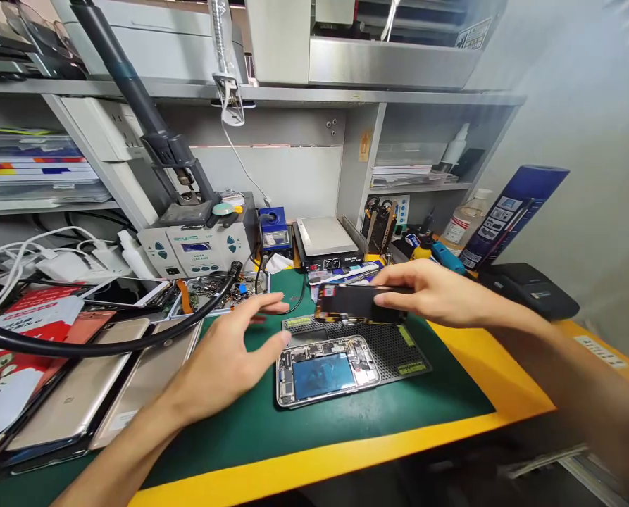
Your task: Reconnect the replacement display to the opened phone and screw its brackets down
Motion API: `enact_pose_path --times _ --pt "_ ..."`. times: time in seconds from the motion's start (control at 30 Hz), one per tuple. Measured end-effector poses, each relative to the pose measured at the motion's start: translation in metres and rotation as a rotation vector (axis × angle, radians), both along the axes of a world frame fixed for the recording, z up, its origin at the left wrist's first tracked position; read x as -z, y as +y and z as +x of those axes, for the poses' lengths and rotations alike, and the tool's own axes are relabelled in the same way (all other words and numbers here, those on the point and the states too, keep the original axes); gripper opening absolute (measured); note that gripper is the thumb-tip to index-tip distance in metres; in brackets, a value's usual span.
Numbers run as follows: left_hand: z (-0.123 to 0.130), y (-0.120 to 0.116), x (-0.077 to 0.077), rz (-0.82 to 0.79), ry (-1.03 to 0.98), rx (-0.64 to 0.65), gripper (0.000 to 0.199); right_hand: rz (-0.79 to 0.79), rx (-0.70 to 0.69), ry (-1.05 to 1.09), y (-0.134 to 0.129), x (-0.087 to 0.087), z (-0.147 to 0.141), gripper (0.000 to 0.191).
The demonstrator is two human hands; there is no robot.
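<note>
Green mat (388, 414): work best kept well inside front edge. Perforated pad (393, 352): dark panel (349, 303) held over back edge; better gripped by rims. Right hand (427, 292): thumb, fingers closed on panel's right end. Left hand (224, 359): spread wide, holding nothing, near pad's left edge. Open phone (327, 373): across front left corner; avoid brushing it.

Centre frame, your panel (353, 304) is mostly black, your phone (327, 372) silver-rimmed with a dark blue block (319, 378), the pad (393, 348) dark, hole-patterned; below, the mat (377, 415) is green, the tabletop (346, 459) yellow.
</note>
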State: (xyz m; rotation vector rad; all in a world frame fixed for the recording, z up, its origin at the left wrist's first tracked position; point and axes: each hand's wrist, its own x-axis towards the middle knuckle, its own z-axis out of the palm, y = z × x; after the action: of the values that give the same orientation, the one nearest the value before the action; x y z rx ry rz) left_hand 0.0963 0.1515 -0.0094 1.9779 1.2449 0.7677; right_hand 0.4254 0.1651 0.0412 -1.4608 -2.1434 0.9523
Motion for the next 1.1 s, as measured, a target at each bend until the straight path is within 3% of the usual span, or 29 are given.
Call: enact_pose_path --times 0.13,0.27,0.43,0.63,0.9,1.1 --pt "0.003 0.014 -0.006 -0.057 -0.108 0.028 0.051 0.035 -0.121 -0.049 0.014 0.006 -0.033 0.028" --pt "0.006 0.018 0.001 -0.09 -0.16 0.036 0.038 0.015 -0.158 -0.041 0.018 0.012 -0.045 0.028" --pt "0.007 0.016 0.006 -0.102 -0.138 0.038 0.025 0.018 -0.137 0.008 0.019 0.023 -0.046 0.029" --pt "0.008 0.014 0.01 -0.115 -0.125 0.038 0.024 0.017 -0.146 -0.011 0.017 0.031 -0.046 0.032" --pt "0.007 0.013 0.019 -0.131 -0.168 0.018 0.018 0.015 -0.173 -0.03 0.017 0.034 -0.045 0.028" --pt "0.005 0.011 0.021 -0.127 -0.213 0.019 0.015 0.052 -0.133 0.0 0.016 0.025 -0.029 0.029"
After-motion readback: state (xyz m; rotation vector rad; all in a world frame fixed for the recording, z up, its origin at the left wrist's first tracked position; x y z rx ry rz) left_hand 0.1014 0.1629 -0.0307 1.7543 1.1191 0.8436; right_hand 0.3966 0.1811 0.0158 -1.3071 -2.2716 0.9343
